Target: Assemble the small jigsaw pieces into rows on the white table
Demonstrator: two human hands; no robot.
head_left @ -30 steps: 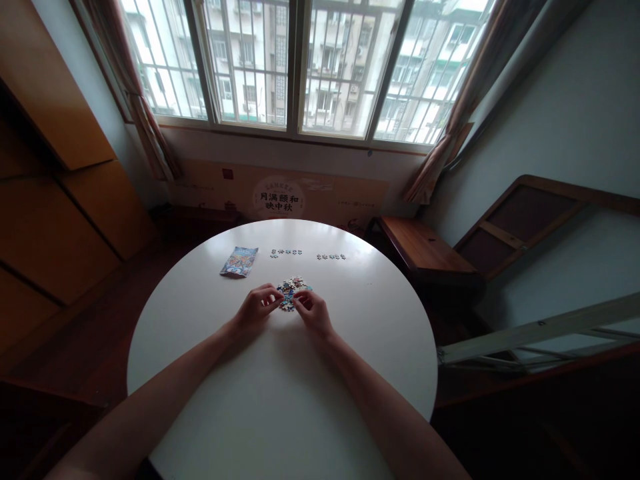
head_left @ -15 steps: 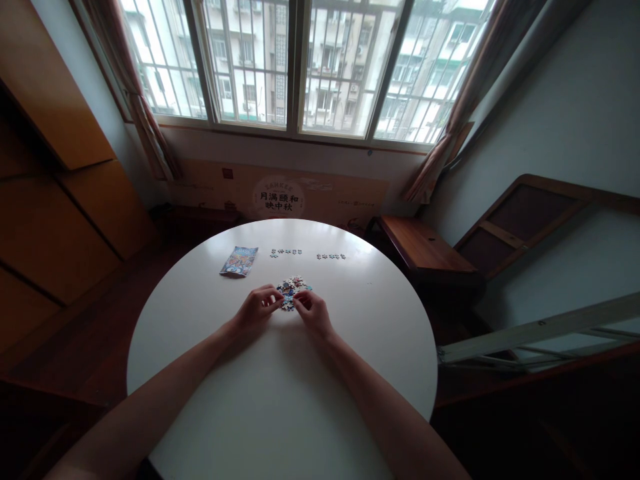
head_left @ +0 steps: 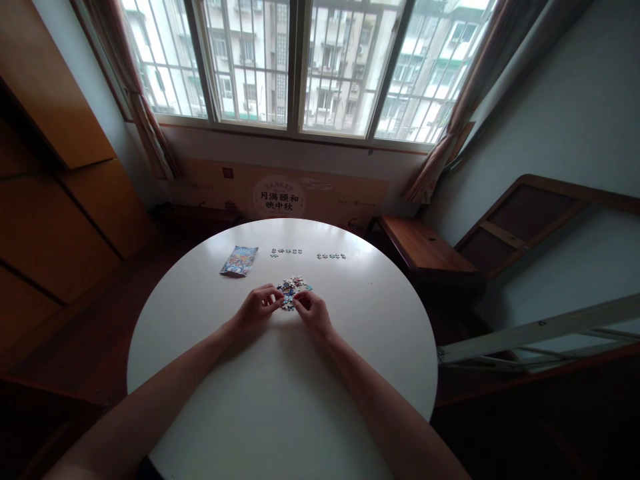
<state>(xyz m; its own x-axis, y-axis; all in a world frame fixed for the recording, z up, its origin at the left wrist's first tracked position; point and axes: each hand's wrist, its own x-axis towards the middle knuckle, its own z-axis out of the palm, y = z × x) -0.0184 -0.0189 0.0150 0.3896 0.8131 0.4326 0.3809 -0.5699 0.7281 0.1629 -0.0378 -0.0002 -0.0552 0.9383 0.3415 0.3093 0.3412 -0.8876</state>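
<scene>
A small heap of jigsaw puzzle pieces (head_left: 295, 285), white, blue and multicoloured, lies on the round white table (head_left: 280, 393). At the heap's left near side, my left hand (head_left: 259, 307) is closed in a pinch. Opposite it, my right hand (head_left: 313, 310) pinches too, its fingertips a short gap from the left ones. A small light-blue and white puzzle piece (head_left: 289, 299) shows between the fingertips of both hands. How each finger grips it is too small to see exactly.
Behind the heap are a left row of puzzle pieces (head_left: 287, 252) and a right row of puzzle pieces (head_left: 331, 257). A colourful printed packet (head_left: 239, 261) lies at the left. Beyond the table stand a low wooden bench (head_left: 425, 243) and a barred window (head_left: 335, 67).
</scene>
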